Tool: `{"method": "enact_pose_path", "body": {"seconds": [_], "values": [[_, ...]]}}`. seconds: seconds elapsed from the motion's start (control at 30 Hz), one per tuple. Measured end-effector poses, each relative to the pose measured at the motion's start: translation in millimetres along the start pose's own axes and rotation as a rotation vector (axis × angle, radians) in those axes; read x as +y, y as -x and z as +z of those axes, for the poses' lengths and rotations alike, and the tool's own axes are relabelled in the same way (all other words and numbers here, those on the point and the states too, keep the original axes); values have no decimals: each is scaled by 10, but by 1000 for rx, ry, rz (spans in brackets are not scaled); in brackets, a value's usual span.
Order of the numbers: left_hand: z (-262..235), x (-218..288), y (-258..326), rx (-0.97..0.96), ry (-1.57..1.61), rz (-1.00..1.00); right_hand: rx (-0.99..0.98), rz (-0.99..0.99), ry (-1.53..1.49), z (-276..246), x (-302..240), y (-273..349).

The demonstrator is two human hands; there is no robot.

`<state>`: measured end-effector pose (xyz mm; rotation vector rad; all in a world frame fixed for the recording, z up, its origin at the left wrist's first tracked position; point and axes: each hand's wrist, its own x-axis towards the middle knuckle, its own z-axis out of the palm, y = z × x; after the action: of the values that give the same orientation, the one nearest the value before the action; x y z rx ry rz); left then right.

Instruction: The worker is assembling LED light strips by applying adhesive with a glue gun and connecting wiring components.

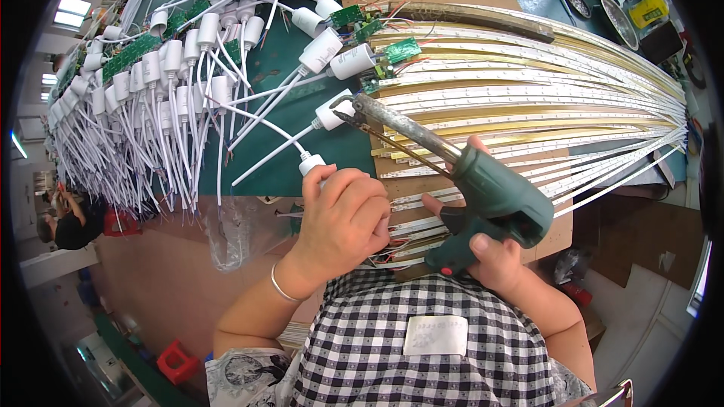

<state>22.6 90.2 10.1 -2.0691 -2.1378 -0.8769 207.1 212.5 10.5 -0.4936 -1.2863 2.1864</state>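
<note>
Head view: at the near edge of the bench (341,157), the left hand (343,218) was closed around a white cap (311,163); the right hand (494,262) gripped a green gun-shaped tool (501,194), pointing toward the far left corner. Pale strips (528,96) converged near the right edge.

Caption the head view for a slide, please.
Left hand holding a white cap, right hand gripping a dark-green pistol-grip tool near fanned-out pale strips.
</note>
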Motion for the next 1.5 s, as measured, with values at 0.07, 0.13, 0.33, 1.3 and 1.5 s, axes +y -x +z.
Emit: {"method": "enact_pose_path", "body": {"seconds": [0.07,0.13,0.33,1.3,1.5], "values": [[26,-1,25,16,12,-28,6,2,1,3,-1,0],[47,1,39,26,9,-43,2,10,7,5,-12,-7],[38,0,37,15,-1,-43,33,5,35,47,-15,-2],[65,15,34,76,75,-141,-167,-13,1003,-580,-449,969],[65,7,40,80,89,-146,-71,-1,876,-362,-462,916]]}}
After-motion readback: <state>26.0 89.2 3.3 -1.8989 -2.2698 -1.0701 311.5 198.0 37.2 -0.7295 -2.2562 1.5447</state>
